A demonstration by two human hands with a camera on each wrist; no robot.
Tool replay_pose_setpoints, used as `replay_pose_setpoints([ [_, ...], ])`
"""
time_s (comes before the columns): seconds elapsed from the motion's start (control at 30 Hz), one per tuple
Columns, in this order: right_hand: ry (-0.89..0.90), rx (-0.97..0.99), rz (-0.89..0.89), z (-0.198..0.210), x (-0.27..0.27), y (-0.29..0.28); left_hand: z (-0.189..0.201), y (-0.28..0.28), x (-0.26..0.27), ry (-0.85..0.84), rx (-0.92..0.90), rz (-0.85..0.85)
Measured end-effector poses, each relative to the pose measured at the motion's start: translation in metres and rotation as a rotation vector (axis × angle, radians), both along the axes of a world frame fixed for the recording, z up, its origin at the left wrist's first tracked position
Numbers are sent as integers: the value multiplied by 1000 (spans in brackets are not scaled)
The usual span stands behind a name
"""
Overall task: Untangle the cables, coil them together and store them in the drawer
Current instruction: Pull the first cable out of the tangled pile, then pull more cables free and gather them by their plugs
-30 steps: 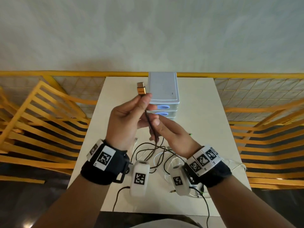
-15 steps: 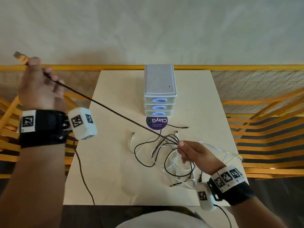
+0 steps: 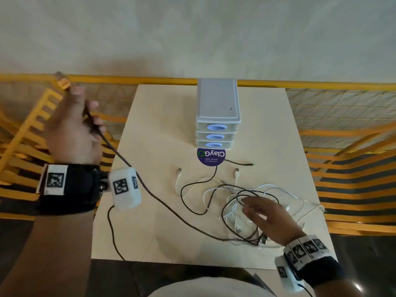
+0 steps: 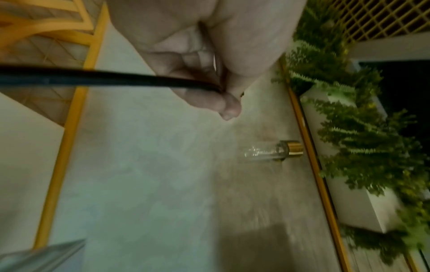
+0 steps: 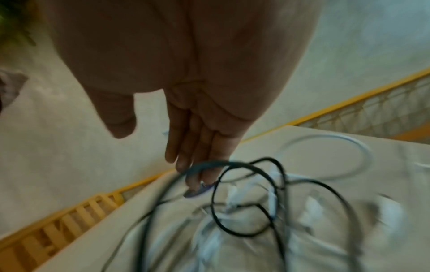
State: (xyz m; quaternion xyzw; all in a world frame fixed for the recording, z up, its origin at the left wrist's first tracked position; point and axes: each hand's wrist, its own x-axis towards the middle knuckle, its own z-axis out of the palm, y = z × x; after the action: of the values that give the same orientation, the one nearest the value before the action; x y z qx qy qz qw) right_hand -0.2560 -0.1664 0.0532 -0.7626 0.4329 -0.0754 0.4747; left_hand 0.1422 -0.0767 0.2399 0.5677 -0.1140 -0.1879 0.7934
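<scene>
My left hand (image 3: 79,99) is raised off the table's left side and grips a dark cable (image 3: 162,202) just below its orange plug (image 3: 62,82). In the left wrist view the fingers (image 4: 209,95) curl round that dark cable (image 4: 93,79). The cable sags down and right into a tangle of black and white cables (image 3: 233,202) on the table. My right hand (image 3: 255,209) hovers over the tangle with straight fingers (image 5: 193,162), holding nothing; black loops (image 5: 244,220) lie just under them. A grey three-drawer unit (image 3: 216,116) stands at the back, all drawers closed.
A round purple sticker (image 3: 211,156) lies in front of the drawers. Beside it runs a thin black cable with a green tip (image 3: 240,162). Yellow slatted chairs (image 3: 32,129) flank the pale table (image 3: 154,125) on both sides. A wrist camera's lead (image 3: 111,232) hangs over the front edge.
My left hand pulled the plug end from the middle far out to the left. My right hand let go of the cable and now spreads open over the tangle; the cable has slackened.
</scene>
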Motion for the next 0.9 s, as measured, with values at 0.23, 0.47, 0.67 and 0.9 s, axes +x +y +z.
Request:
replay_pose_setpoints([
  [0.23,110,-218,140,49,149,-48,-43,20,-61,-149,293,-283],
  [0.47,629,-155,280,-37,265,-37,-63,48,-77,-264,481,-398],
  [0.67,756,-197,232,-72,289,-37,-83,73,-63,-185,512,-349],
  [0.9,627,-173,170,-66,299,-37,-107,74,-48,-8,516,-344],
])
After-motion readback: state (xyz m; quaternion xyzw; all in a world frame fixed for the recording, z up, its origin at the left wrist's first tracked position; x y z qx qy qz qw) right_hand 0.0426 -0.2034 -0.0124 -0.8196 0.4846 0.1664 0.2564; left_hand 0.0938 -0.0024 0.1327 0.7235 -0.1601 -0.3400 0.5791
